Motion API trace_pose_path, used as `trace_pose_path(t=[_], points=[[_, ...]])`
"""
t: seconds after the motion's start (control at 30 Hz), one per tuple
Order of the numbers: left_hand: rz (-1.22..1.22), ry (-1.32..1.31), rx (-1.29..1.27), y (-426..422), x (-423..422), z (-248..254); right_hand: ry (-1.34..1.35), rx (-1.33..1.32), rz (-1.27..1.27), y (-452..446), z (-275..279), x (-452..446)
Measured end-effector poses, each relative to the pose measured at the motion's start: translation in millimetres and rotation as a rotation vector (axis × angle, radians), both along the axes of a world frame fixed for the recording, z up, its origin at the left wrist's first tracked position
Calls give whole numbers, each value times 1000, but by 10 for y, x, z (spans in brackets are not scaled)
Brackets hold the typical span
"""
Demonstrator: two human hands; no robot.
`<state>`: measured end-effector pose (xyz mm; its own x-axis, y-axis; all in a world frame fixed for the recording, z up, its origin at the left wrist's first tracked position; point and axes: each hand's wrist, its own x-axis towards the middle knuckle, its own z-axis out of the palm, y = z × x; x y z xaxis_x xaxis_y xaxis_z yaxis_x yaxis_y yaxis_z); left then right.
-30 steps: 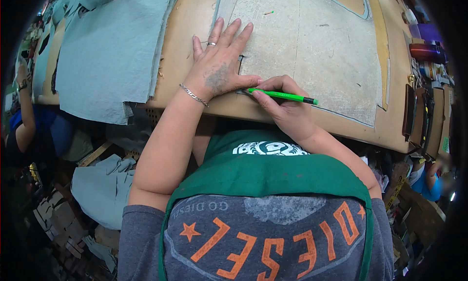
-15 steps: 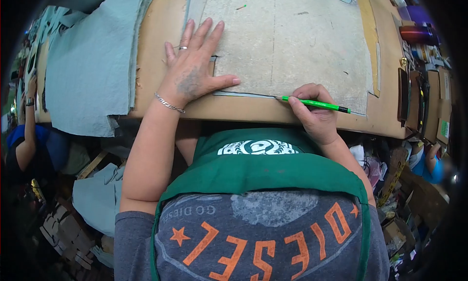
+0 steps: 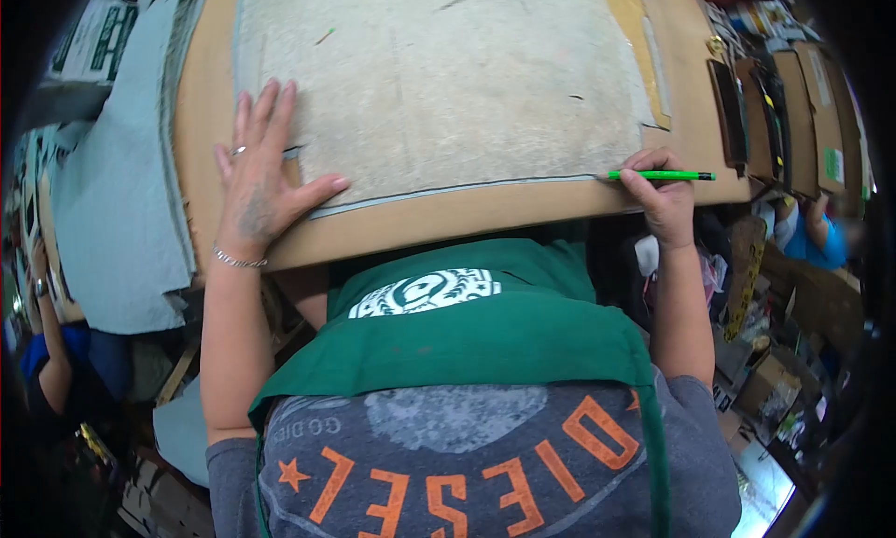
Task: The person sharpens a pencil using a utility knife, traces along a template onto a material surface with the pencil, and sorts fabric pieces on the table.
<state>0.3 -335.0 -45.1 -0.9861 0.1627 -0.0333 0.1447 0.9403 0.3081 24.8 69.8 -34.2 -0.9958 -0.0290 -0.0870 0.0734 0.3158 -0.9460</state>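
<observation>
A large pale template sheet (image 3: 448, 99) lies on the tan table (image 3: 448, 223), over blue-grey material whose narrow edge shows along the near side. My left hand (image 3: 264, 176) lies flat with fingers spread at the sheet's left near corner, beside a small notch. Between the fingers of my right hand (image 3: 665, 195) is a green pencil (image 3: 667, 175), its tip at the near edge toward the right corner. A dark line follows that edge from near my left thumb to the pencil tip.
Blue-grey material (image 3: 117, 202) hangs over the table's left side. A yellow strip (image 3: 637, 43) runs along the sheet's right edge. Brown cardboard pieces (image 3: 798, 109) stand at the right. Another person's arm (image 3: 54, 342) shows at far left, and a person in blue (image 3: 814, 235) at right.
The pencil in my right hand has moved rightward along the near edge, and the dark line behind it is longer. My left hand stays by the notch while the view has shifted.
</observation>
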Motion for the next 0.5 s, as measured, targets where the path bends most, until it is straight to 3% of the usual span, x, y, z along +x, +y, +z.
trace_pose_path(t=[0.1,0.3,0.5], points=[[4,-23,-4,7,3,17,18,89,-131,495,28,47],[9,-37,-2,38,-6,45,125,-162,-285,249,144,163],[40,47,-63,35,84,45,-14,-308,125,-1047,45,101]])
